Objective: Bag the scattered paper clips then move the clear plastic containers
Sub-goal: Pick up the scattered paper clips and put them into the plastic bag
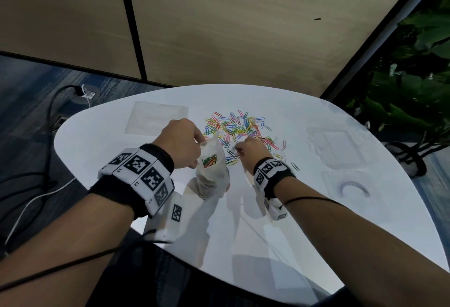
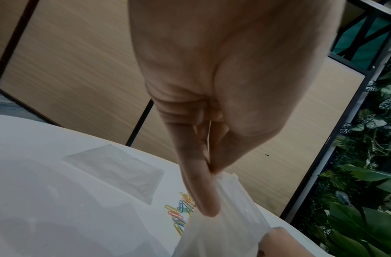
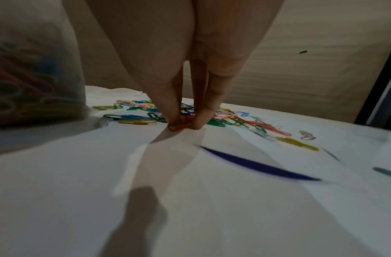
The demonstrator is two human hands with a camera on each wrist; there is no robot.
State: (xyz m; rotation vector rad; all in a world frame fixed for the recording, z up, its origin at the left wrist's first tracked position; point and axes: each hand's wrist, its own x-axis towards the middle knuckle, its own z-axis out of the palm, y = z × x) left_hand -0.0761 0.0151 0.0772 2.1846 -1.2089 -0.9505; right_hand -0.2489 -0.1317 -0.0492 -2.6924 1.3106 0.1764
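Note:
A clear plastic bag [image 1: 212,163] [image 2: 225,226] stands on the white table [image 1: 243,221], with several coloured paper clips inside it. My left hand [image 1: 183,143] [image 2: 208,167] pinches the bag's top edge between thumb and finger. Many coloured paper clips [image 1: 241,126] [image 3: 234,120] lie scattered just beyond the bag. My right hand [image 1: 246,151] [image 3: 183,126] reaches down at the near edge of that pile, and its fingertips pinch red clips against the table. Two clear plastic containers [image 1: 337,145] [image 1: 350,185] lie to the right.
Another flat clear bag [image 1: 157,118] [image 2: 115,168] lies at the table's far left. Loose clips [image 1: 295,166] sit near my right wrist. A wood-panel wall stands behind the table, plants [image 1: 414,82] to the right, and cables [image 1: 56,102] cross the floor at left.

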